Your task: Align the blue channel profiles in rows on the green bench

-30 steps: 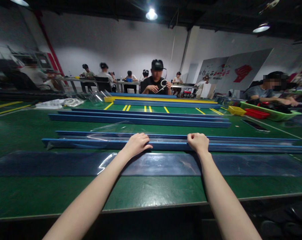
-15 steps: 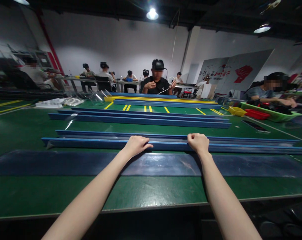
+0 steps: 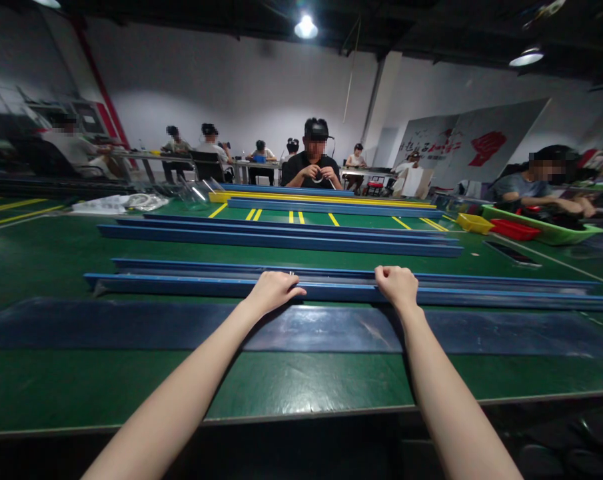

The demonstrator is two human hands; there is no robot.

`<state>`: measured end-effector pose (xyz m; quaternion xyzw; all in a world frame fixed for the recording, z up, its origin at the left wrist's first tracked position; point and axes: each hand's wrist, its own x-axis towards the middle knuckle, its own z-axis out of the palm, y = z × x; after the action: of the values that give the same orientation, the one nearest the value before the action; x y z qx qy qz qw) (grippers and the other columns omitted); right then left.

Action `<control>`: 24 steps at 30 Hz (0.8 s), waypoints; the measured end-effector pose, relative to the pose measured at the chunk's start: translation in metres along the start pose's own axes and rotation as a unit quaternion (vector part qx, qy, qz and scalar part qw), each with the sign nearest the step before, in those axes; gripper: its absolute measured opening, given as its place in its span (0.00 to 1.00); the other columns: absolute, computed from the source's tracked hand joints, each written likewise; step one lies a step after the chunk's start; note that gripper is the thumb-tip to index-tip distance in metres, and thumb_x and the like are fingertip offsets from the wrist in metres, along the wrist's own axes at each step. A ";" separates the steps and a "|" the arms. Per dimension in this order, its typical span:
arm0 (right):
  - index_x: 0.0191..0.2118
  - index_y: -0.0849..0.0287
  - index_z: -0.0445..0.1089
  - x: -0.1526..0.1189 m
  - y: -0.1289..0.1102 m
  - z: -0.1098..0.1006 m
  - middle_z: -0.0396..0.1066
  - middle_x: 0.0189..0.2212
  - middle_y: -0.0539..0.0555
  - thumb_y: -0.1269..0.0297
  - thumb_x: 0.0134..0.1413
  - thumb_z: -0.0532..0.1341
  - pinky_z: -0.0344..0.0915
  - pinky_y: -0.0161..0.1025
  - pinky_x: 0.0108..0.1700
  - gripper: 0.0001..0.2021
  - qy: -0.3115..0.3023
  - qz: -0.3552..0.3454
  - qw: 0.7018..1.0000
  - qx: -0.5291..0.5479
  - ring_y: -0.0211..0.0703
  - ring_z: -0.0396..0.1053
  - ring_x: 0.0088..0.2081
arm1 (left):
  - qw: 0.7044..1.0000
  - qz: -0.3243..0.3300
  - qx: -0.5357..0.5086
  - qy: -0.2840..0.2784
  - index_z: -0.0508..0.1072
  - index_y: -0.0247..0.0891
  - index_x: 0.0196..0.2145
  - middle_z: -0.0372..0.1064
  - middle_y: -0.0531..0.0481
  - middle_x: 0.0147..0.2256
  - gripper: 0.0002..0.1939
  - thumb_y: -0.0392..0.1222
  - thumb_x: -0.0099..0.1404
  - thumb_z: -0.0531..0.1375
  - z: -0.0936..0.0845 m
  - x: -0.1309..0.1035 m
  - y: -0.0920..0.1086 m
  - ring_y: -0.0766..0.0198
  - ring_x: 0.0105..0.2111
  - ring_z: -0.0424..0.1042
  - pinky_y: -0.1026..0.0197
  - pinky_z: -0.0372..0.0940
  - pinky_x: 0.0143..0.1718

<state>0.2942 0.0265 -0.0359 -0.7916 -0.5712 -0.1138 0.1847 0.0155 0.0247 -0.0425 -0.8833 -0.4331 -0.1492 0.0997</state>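
Observation:
A long blue plastic channel (image 3: 181, 285) with two raised edges lies crosswise on the green table (image 3: 261, 383). My left hand (image 3: 276, 288) is closed over its near edge, left of the middle, with the thumb pointing right. Further right, my right hand (image 3: 398, 283) grips the same edge, its fingers curled over the top and the fingertips hidden. On my side of the channel, a flat, clear bluish plastic strip (image 3: 311, 328) lies under my forearms.
More blue channels (image 3: 281, 241) lie beyond, then a yellow strip (image 3: 326, 199) between blue ones. Clear plastic pieces (image 3: 201, 193) sit back left. At right are a phone (image 3: 512, 253), a yellow tray (image 3: 474, 223), a red tray (image 3: 514, 229) and a green basin (image 3: 576, 235). Co-workers sit around.
Both my hands stay where they were on the channel. Across the table, a co-worker in black has lowered a pale, thin looped thing and brought both hands together around it.

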 end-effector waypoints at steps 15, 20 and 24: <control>0.29 0.58 0.75 -0.001 -0.002 -0.004 0.73 0.26 0.60 0.57 0.52 0.45 0.56 0.35 0.29 0.22 -0.012 -0.018 1.000 -0.007 0.47 0.69 0.33 | 1.000 -0.012 -0.019 -0.007 0.69 0.38 0.29 0.71 0.50 0.31 0.16 0.52 0.62 0.51 -0.001 0.000 0.001 0.62 0.35 0.69 0.66 0.56 0.29; 0.26 0.58 0.73 -0.005 -0.008 -0.009 0.72 0.26 0.59 0.55 0.54 0.44 0.52 0.34 0.26 0.23 -0.006 -0.069 0.997 -0.024 0.45 0.68 0.31 | 1.000 0.010 -0.015 0.016 0.68 0.38 0.31 0.69 0.50 0.34 0.15 0.52 0.62 0.51 0.003 0.000 0.000 0.63 0.37 0.67 0.66 0.58 0.32; 0.23 0.58 0.70 -0.013 -0.023 -0.008 0.72 0.26 0.56 0.55 0.55 0.44 0.47 0.34 0.25 0.22 0.013 -0.123 0.992 -0.006 0.41 0.67 0.29 | 0.999 0.023 -0.012 0.030 0.68 0.37 0.31 0.68 0.50 0.34 0.15 0.52 0.62 0.51 0.005 -0.001 -0.001 0.63 0.38 0.66 0.65 0.58 0.33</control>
<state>0.2685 0.0184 -0.0294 -0.7150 -0.6608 -0.1497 0.1721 0.0151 0.0264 -0.0474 -0.8895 -0.4072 -0.1789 0.1052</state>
